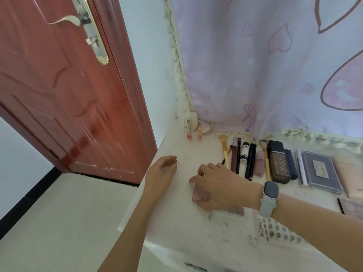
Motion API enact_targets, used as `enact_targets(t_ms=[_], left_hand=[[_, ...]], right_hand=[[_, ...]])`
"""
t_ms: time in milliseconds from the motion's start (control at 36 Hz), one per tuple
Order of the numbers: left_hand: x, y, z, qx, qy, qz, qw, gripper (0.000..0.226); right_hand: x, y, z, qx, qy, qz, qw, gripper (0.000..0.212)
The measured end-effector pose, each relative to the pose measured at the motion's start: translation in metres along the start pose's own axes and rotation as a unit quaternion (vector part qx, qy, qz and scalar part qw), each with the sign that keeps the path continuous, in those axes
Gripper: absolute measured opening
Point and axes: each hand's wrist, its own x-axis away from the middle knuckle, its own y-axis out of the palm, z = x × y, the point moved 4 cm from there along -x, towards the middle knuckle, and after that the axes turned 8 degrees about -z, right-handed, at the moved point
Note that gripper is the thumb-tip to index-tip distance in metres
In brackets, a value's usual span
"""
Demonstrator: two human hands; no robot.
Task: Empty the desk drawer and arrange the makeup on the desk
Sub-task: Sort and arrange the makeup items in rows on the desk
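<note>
White bench (172, 216), scuffed, runs along a heart-print curtain (275, 65). Right hand (218, 185), watch (270, 197) on the wrist, lies over a pink ribbed compact (199, 194) flat on the bench, near-left of the makeup row; its grip grasps the compact, fingers curled over the far edge. Left hand (163, 171) hovers just left, grip released, fingers loosely bent, holding nothing. Far row, left to right: yellow-handled brush (225, 149), mauve tube (234, 156), black pencils (251, 160), dark foundation bottle (279, 162), grey palette (320, 170). Two small pink lipsticks (194, 133) stand in the far corner. Red door (68, 95) at left.
</note>
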Motion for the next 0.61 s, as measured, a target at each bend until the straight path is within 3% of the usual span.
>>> enact_targets(t_ms=[56, 111, 194, 250, 278, 389, 528, 611], left_hand=[[0.005, -0.003, 0.003, 0.048, -0.002, 0.003, 0.999, 0.019], [0.010, -0.004, 0.005, 0.107, -0.016, -0.001, 0.994, 0.018], [0.016, -0.004, 0.006, 0.182, -0.048, -0.013, 0.982, 0.017], [0.019, -0.002, 0.006, 0.213, -0.066, -0.033, 0.974, 0.020], [0.021, -0.001, 0.008, 0.234, -0.075, -0.051, 0.968, 0.024], [0.025, 0.005, 0.018, 0.335, -0.118, -0.119, 0.927, 0.036], [0.029, 0.006, 0.032, 0.464, -0.127, -0.133, 0.867, 0.034], [0.032, 0.008, 0.036, 0.510, -0.131, -0.143, 0.838, 0.045]], right_hand=[[0.000, -0.005, -0.001, -0.083, 0.017, 0.014, 0.996, 0.058], [0.000, -0.015, 0.003, -0.248, 0.044, 0.052, 0.966, 0.051], [-0.001, -0.031, 0.012, -0.484, 0.061, 0.151, 0.860, 0.035], [0.000, -0.037, 0.014, -0.566, 0.069, 0.211, 0.794, 0.029], [0.000, -0.038, 0.013, -0.573, 0.073, 0.230, 0.783, 0.028], [0.001, -0.036, 0.002, -0.505, 0.072, 0.239, 0.826, 0.032], [0.004, -0.034, -0.013, -0.385, 0.049, 0.236, 0.891, 0.039], [0.009, -0.042, -0.019, -0.305, 0.042, 0.240, 0.921, 0.038]])
